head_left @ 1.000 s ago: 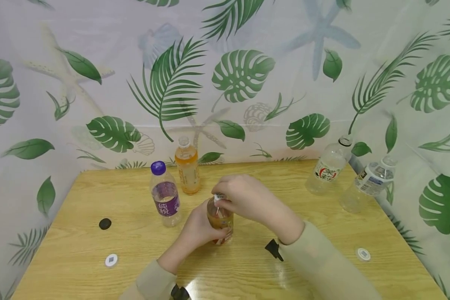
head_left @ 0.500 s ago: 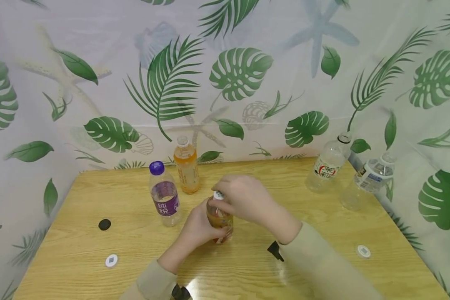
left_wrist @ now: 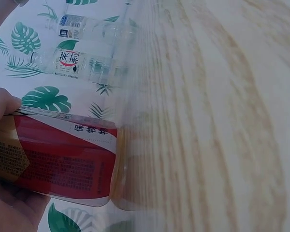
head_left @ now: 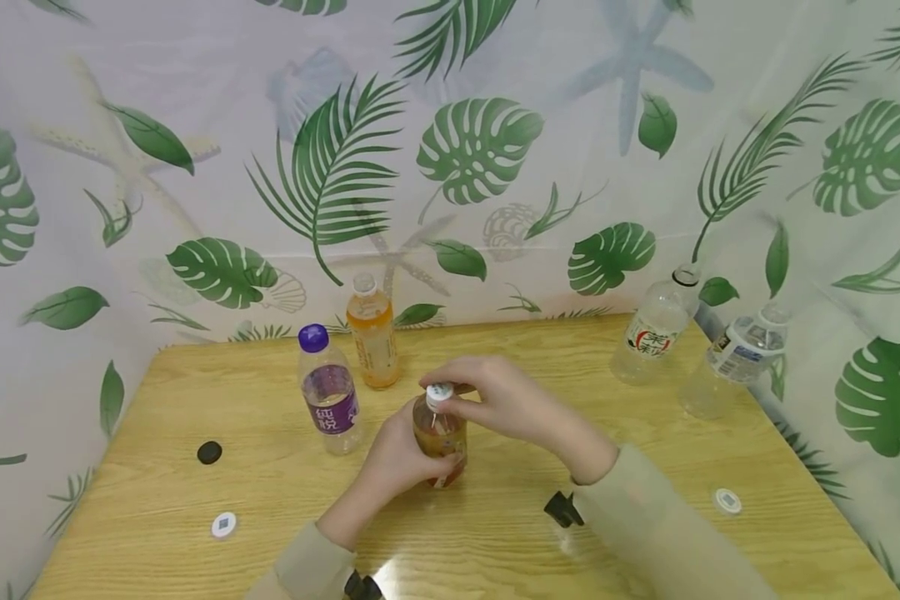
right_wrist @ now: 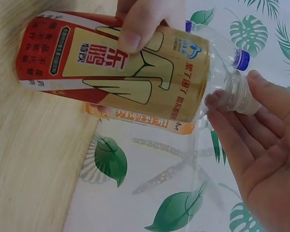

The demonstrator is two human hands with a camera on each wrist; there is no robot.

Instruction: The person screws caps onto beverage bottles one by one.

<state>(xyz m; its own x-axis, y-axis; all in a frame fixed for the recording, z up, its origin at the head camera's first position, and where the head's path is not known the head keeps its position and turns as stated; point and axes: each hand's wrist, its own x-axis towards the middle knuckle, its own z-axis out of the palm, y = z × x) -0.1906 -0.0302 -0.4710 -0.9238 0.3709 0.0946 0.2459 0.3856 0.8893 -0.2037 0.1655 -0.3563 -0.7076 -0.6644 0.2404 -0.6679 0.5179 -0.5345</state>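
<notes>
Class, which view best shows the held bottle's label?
Right wrist: the red-and-gold label's front appears large, mostly uncovered. Left wrist shows another side, cropped; head shows it small, partly behind the left hand.

We note one drink bottle (head_left: pixel 440 433), upright, to the right of the purple-labelled bottle (head_left: pixel 330 408) and slightly nearer us. Its label (right_wrist: pixel 106 63) is gold near the shoulder and red toward the base, with large Chinese characters in red; shoulder and neck are clear plastic. A white cap (head_left: pixel 439 393) sits on the neck, printed on top; whether it is loose, we cannot tell. We see the left hand (head_left: pixel 401 454) wrapped round the label, and the right hand (head_left: pixel 502 396) with thumb and fingers about the cap.
</notes>
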